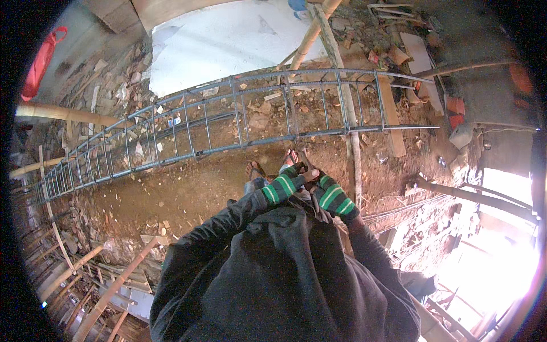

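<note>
My left hand (pixel 288 183) and my right hand (pixel 327 187) meet in front of my waist. Both wear dark gloves with green and white stripes that leave the fingertips bare. A slim dark tool (pixel 303 156) sticks up from between them, most of it covered by my fingers; its kind is unclear. The right fingers are wrapped round its lower part, and the left fingers are closed close against it. What the left ones pinch is hidden. Just beyond my hands lies a long rebar cage (pixel 196 153) with many cross ties, raised off the ground on supports.
A wooden pole (pixel 348 108) crosses under the cage on the right, beside a plank (pixel 394 137). A large white sheet (pixel 228 43) lies behind the cage. Rubble and bamboo poles (pixel 117 288) surround the dirt floor (pixel 148 208). A red bag (pixel 43 68) hangs at far left.
</note>
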The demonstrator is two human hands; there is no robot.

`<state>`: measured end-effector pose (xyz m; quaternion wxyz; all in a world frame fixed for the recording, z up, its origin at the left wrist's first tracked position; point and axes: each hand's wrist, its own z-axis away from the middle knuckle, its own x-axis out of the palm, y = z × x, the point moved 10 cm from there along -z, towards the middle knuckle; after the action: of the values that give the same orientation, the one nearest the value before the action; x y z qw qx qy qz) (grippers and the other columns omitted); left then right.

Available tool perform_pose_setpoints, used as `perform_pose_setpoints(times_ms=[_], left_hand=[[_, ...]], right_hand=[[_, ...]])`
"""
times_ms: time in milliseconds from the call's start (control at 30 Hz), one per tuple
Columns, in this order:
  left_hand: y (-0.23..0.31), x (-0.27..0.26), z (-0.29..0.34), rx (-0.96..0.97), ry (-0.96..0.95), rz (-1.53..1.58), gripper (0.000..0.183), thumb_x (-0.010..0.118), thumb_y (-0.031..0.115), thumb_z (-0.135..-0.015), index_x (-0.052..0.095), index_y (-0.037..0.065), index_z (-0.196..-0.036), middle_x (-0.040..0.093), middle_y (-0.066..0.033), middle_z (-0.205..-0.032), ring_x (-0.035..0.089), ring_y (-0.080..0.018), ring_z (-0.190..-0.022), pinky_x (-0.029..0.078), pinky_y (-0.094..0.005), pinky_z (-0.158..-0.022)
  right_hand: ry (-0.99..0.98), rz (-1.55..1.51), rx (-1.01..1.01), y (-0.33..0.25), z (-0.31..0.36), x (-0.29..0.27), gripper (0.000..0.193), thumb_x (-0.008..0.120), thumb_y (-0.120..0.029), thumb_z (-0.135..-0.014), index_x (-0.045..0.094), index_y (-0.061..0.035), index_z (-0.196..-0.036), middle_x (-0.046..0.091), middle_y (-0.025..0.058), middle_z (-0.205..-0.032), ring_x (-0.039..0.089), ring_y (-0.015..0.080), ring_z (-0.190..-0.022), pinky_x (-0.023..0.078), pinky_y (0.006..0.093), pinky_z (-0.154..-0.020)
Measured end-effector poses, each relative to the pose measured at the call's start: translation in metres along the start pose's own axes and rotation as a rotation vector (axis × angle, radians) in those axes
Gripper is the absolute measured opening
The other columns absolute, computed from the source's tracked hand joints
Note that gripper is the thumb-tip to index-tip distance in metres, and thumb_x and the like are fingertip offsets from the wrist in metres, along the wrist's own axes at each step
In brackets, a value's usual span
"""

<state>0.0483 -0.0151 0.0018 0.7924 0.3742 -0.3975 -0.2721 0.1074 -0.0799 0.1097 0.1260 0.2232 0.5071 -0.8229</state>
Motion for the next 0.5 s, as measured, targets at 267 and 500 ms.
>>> perform_pose_setpoints(times_ms=[267,500], left_hand=[[-0.013,-0.001,-0.016,-0.08,-0.024,-0.19,0.078,0.075,0.062,-0.076,0.059,0.003,-0.124,0.067,-0.0136,-0.11,0.061,-0.0265,-0.108,0.045,-0.0349,-0.095],[-0.015,0.0,-0.019,-0.087,-0.079,-0.308,0.071,0.073,0.056,-0.082,0.058,0.001,-0.124,0.067,-0.0133,-0.11,0.061,-0.0259,-0.109,0.044,-0.0347,-0.097]], right_hand=[[0.024,-0.049,-0.095,0.004,-0.004,0.004,0.047,0.059,-0.008,-0.09,0.048,0.0022,-0.135,0.062,0.0225,-0.121,0.061,0.0341,-0.108,0.05,0.0381,-0.093],[0.03,0.037,-0.23,-0.012,-0.002,-0.009,0.044,0.057,-0.006,-0.091,0.049,0.0022,-0.133,0.062,0.0223,-0.12,0.061,0.0336,-0.107,0.05,0.0372,-0.092]])
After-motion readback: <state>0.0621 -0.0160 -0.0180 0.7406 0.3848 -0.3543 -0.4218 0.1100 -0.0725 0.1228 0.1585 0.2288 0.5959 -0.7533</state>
